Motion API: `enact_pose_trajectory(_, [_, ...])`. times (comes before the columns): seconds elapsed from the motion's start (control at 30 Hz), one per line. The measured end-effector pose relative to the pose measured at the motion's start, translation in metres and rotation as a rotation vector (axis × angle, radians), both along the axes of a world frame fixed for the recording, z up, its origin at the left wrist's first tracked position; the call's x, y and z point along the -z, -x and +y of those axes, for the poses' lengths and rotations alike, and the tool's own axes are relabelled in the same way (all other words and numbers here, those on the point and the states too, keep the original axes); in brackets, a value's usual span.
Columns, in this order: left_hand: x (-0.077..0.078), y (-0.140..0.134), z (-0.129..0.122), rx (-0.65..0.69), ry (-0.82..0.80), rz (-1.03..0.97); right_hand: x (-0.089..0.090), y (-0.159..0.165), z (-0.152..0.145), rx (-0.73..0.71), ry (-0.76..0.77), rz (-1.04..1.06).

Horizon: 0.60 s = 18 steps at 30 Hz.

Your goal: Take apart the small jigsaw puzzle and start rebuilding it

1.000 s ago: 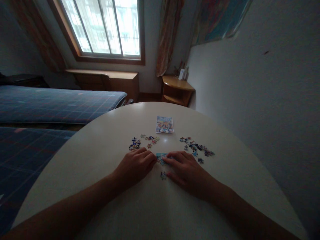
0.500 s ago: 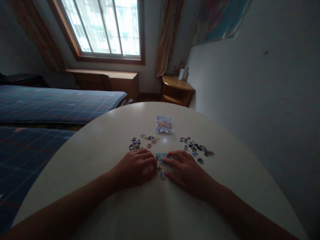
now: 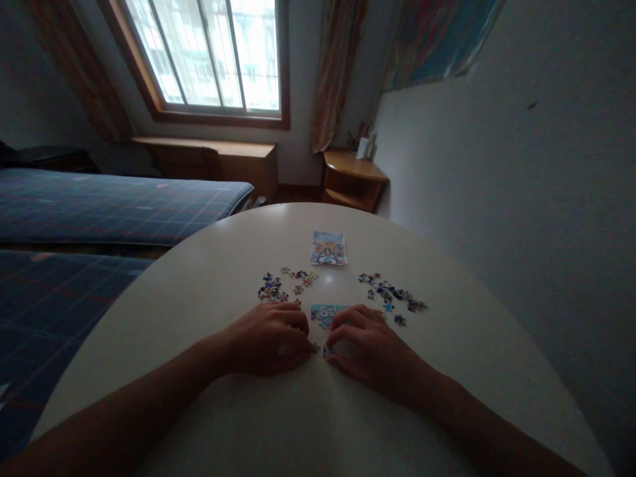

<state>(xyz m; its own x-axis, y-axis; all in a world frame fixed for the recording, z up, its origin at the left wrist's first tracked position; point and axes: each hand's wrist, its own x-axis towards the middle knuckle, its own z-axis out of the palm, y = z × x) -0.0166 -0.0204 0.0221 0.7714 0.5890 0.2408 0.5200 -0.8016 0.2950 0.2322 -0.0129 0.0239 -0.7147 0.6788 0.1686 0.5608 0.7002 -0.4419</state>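
Note:
A partly joined jigsaw section [image 3: 325, 315], light blue with pale lettering along its top, lies flat between my hands. My left hand [image 3: 273, 338] is closed just left of it, thumb and forefinger pinching a small puzzle piece [image 3: 315, 347]. On the other side, my right hand [image 3: 365, 341] curls over the section's right part and hides it. Its thumb and forefinger close on another puzzle piece [image 3: 326, 351] just below the section. Loose puzzle pieces [image 3: 272, 287] lie beyond my left hand, and a second spread of pieces [image 3: 392, 291] lies beyond my right.
A picture packet [image 3: 328, 248] with a penguin-like figure lies farther back on the round white table [image 3: 223, 258]. Beds with a plaid mattress [image 3: 124, 205] stand at the left. A corner shelf [image 3: 355, 165] and a wall [image 3: 497, 199] are beyond and to the right.
My right fingers have drawn back off the joined section and curled onto the piece below it, so more of the section shows. My left hand has shifted slightly toward me.

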Motion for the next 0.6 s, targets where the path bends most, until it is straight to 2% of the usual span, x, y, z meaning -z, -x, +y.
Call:
enact_pose_trajectory(0.13, [0.008,-0.007,0.001,-0.071,-0.012,-0.070,-0.001,0.000,0.001,-0.004,0.031,-0.010])
enact_pose_trajectory(0.3, [0.013,-0.016,0.000,-0.073,-0.013,-0.119,-0.002,0.001,0.002,-0.008,0.026,0.006])
enact_pose_trajectory(0.43, [0.014,-0.019,-0.002,-0.073,0.066,-0.198,0.001,0.002,0.002,-0.027,0.005,0.054])
enact_pose_trajectory(0.6, [0.018,-0.025,-0.006,-0.150,0.153,-0.303,0.004,0.002,0.002,-0.024,0.029,0.130])
